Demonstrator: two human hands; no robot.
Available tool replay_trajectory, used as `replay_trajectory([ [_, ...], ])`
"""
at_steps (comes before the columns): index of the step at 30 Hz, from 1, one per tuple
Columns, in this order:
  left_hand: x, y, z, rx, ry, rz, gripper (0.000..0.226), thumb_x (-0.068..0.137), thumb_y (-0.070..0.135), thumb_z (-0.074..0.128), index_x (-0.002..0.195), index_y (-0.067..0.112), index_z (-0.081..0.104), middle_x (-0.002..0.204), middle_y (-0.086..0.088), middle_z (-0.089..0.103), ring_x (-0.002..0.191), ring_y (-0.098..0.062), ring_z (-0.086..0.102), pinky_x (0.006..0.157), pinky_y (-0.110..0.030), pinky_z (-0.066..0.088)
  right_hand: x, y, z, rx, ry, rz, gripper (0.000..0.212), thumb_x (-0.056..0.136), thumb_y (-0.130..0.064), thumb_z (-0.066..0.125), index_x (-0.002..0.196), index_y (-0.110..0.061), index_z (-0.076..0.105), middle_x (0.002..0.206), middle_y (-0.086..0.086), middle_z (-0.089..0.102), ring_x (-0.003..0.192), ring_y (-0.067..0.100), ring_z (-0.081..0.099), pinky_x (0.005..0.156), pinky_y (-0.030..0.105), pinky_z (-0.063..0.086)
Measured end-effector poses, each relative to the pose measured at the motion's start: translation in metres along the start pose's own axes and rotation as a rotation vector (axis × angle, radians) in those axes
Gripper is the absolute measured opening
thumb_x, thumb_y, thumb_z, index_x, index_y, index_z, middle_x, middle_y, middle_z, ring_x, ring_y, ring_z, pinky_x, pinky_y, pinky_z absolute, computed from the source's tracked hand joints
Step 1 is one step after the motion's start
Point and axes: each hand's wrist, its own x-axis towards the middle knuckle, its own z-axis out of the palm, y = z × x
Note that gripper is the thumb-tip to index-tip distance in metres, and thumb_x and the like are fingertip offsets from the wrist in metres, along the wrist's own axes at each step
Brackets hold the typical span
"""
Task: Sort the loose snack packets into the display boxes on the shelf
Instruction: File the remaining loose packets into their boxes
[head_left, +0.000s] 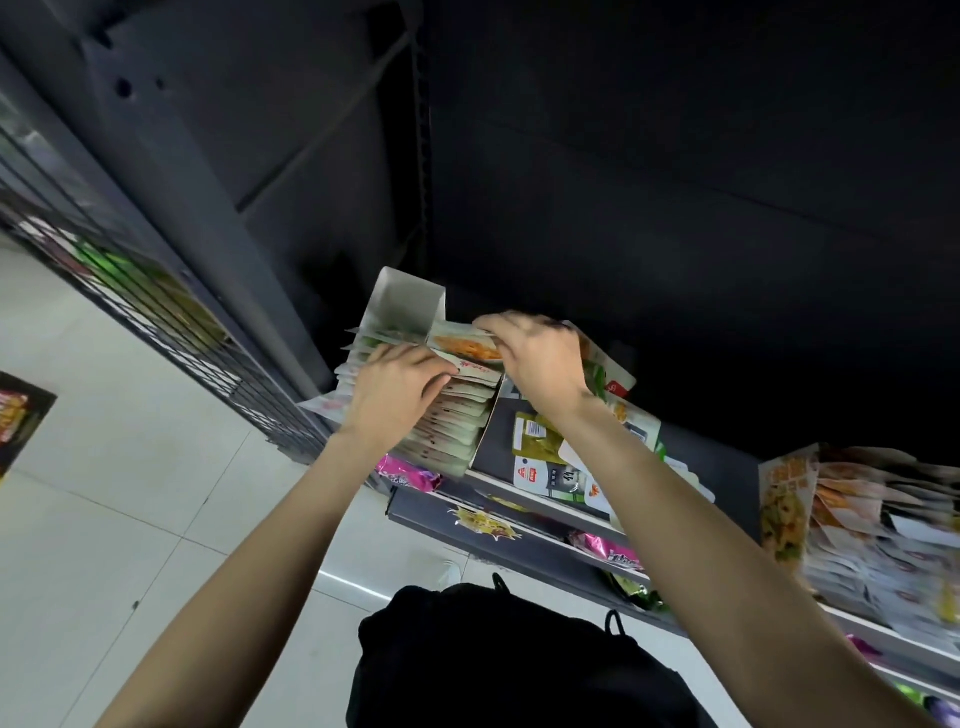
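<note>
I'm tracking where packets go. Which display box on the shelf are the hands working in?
The left display box, its white flap raised; both the left hand and right hand are on its packets. The right-edge box sits untouched.
</note>
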Motion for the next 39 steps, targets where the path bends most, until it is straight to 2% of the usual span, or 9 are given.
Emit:
replay_trajectory([
  [6,0.000,-0.002,0.007,0.003,0.090,0.020,0.022,0.088,0.028,0.053,0.086,0.025,0.074,0.082,0.005,0.070,0.076,-0.020,0.066,0.072,-0.031,0.049,0.020,-0.013,0.015,-0.145,-0.517,0.114,0.028,0.092,-0.009,0.049,0.110,-0.024,0.065,0.106,-0.002,0.062,0.090,0.026,0.063,0.065,0.032,0.047],
  [12,-0.001,0.002,0.007,0.040,0.166,0.005,0.008,0.082,0.021,0.067,0.088,0.023,0.072,0.084,0.004,0.070,0.079,-0.022,0.065,0.074,-0.032,0.044,0.017,-0.009,0.019,-0.052,-0.563,0.200,0.029,0.096,-0.024,0.050,0.120,-0.030,0.063,0.114,-0.003,0.063,0.102,0.023,0.061,0.073,0.033,0.045],
  [18,-0.010,0.072,-0.001,-0.221,0.367,0.002,0.025,0.083,0.032,0.054,0.099,0.013,0.053,0.091,-0.005,0.061,0.086,-0.016,0.050,0.075,-0.025,0.035,-0.081,0.024,-0.018,0.247,-0.070,0.517,0.026,0.094,-0.021,0.056,0.119,-0.016,0.065,0.110,0.005,0.068,0.083,0.015,0.064,0.075,0.031,0.055],
  [22,-0.012,0.126,0.035,-0.335,0.138,0.053,0.025,0.084,0.034,0.049,0.095,0.013,0.058,0.086,0.001,0.061,0.082,-0.015,0.054,0.071,-0.028,0.043,-0.154,0.066,-0.015,0.095,-0.273,0.705,0.030,0.092,-0.007,0.055,0.120,-0.013,0.063,0.124,0.008,0.062,0.114,0.026,0.057,0.094,0.041,0.050],
  [25,-0.003,0.141,0.086,-0.295,-0.298,-0.181,0.034,0.088,0.037,0.050,0.113,0.015,0.056,0.108,-0.004,0.061,0.102,-0.024,0.054,0.083,-0.036,0.044,-0.172,0.085,-0.002,0.011,-0.672,0.716,0.063,0.092,-0.019,0.059,0.147,-0.014,0.029,0.154,0.009,0.027,0.143,0.025,0.023,0.115,0.037,0.020],
  [29,0.009,0.147,0.130,-0.341,-0.554,-0.481,0.053,0.087,0.034,0.060,0.134,0.018,0.040,0.131,-0.011,0.046,0.122,-0.029,0.041,0.094,-0.039,0.042,-0.185,0.090,0.002,-0.118,-0.838,0.652,0.082,0.086,-0.036,0.066,0.149,-0.017,0.018,0.146,0.006,0.035,0.132,0.026,0.037,0.108,0.037,0.032],
  [32,0.013,0.147,0.140,-0.184,-0.551,-0.284,0.069,0.083,0.031,0.067,0.142,0.026,0.032,0.143,-0.005,0.035,0.130,-0.027,0.033,0.103,-0.040,0.036,-0.193,0.087,-0.008,-0.336,-0.864,0.419,0.063,0.091,-0.022,0.059,0.145,-0.020,0.026,0.133,0.005,0.047,0.109,0.024,0.055,0.083,0.033,0.053],
  [35,0.013,0.145,0.140,-0.126,-0.569,-0.039,0.066,0.080,0.029,0.070,0.139,0.029,0.040,0.146,0.005,0.036,0.135,-0.021,0.030,0.111,-0.044,0.028,-0.193,0.093,-0.026,-0.317,-0.881,0.348,0.067,0.088,0.002,0.051,0.145,-0.026,0.029,0.136,-0.002,0.050,0.106,0.021,0.061,0.077,0.032,0.053],
  [39,0.019,0.138,0.125,-0.383,-0.301,-0.011,0.025,0.085,0.021,0.067,0.110,0.024,0.068,0.106,0.005,0.069,0.093,-0.013,0.064,0.089,-0.038,0.051,-0.179,0.094,-0.073,-0.287,-0.794,0.484,0.069,0.087,0.007,0.042,0.142,-0.035,0.038,0.126,-0.002,0.061,0.100,0.022,0.065,0.080,0.034,0.052],
])
